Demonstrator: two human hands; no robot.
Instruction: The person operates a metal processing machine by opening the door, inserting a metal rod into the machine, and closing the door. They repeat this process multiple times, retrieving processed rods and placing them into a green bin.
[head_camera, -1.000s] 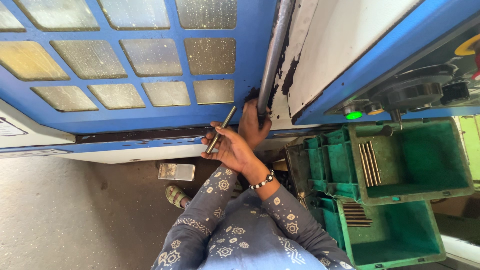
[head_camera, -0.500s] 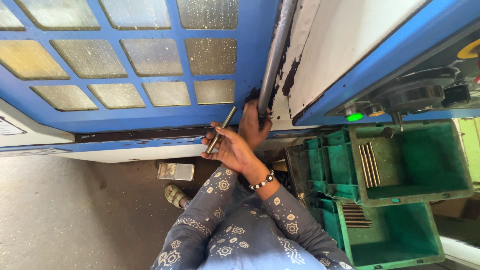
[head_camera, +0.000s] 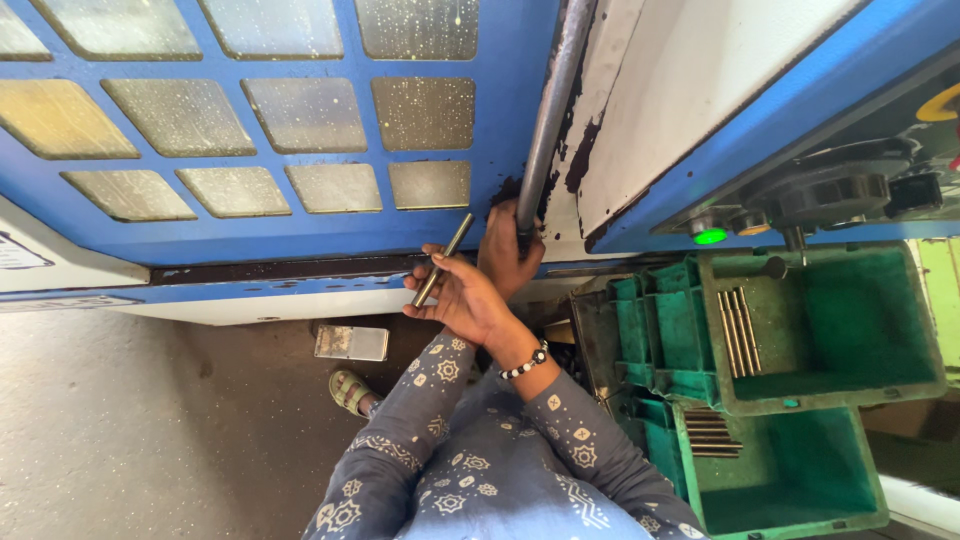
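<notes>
The right hand (head_camera: 465, 298) holds a thin metal rod (head_camera: 443, 260). Its fingers curl around the low end of the rod, and the top end points up at the blue door (head_camera: 300, 215). The left hand (head_camera: 503, 245) is just behind it, with its fingers wrapped tight around the long grey handle (head_camera: 550, 110) of the door.

The arms are crossed, so the rod could bump the door and slip out. It would then drop on the floor near the sandal (head_camera: 350, 390). The handle looks dark and greasy, so the left hand may slide. If the door moves fast, fingers could get pinched. More rods (head_camera: 735, 330) lie in the green box (head_camera: 850, 300), well apart.
</notes>
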